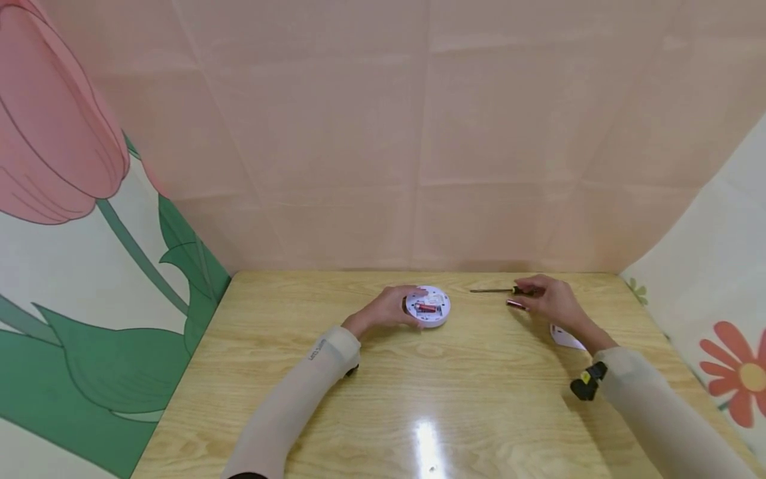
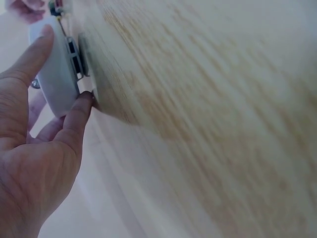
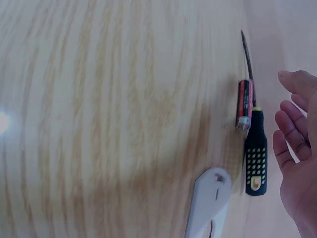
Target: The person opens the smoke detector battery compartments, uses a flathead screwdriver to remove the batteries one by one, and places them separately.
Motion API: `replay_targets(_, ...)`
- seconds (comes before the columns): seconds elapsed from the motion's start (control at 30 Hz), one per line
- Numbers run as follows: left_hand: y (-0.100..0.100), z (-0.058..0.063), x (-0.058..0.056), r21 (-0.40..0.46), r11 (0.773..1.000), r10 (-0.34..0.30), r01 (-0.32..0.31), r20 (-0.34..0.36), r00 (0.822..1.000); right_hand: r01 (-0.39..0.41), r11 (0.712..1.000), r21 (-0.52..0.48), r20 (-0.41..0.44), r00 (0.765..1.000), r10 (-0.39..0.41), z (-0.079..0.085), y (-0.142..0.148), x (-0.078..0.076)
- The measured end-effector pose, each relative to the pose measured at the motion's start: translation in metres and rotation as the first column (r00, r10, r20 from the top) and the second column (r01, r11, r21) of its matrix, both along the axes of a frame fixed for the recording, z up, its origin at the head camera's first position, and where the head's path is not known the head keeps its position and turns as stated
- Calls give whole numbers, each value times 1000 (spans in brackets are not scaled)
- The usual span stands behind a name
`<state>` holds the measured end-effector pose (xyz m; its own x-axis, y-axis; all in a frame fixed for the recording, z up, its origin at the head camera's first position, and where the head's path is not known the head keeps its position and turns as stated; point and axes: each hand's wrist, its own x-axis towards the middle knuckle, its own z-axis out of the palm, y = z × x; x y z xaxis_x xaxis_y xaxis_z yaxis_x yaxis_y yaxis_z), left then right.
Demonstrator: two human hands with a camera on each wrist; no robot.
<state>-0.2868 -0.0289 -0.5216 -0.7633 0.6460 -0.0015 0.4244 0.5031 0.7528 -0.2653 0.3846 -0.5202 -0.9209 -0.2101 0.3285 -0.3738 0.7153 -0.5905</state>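
Observation:
My left hand (image 1: 391, 307) grips the rim of a round white device (image 1: 441, 315) between thumb and fingers. A red battery (image 1: 426, 308) sits in the compartment on its face. In the left wrist view the device (image 2: 54, 74) is held edge-on, close to the tabletop. My right hand (image 3: 302, 124) is beside a loose red and black battery (image 3: 244, 101) and a screwdriver (image 3: 256, 158), its fingers loosely bent and apart from both. The battery lies next to the screwdriver, whose black handle has yellow marks. In the head view this hand partly covers the handle.
A flat white plastic piece with slots (image 3: 204, 198) lies near the screwdriver handle, partly under my right forearm in the head view. The wooden table (image 1: 287, 319) ends at a pink backdrop (image 1: 335, 219). Printed flower sheets flank both sides.

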Motion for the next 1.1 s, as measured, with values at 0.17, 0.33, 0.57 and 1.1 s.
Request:
replay_targets(0.17,-1,0,0,13,1000,11,-11,9,1000,-28,999,-34,20,999,28,5,-10,-2)
replay_targets(0.33,-1,1,0,36,999,26,-28,47,999,-61,997,-37,24,998,62,12,-24,-1)
replay_targets(0.57,-2,-1,0,30,999,36,-37,55,998,-118,993,-26,-35,993,117,17,-41,1)
replay_targets(1.1,-2,-4,-1,17,999,51,-52,36,998,-229,973,-37,-103,969,224,18,-87,2)
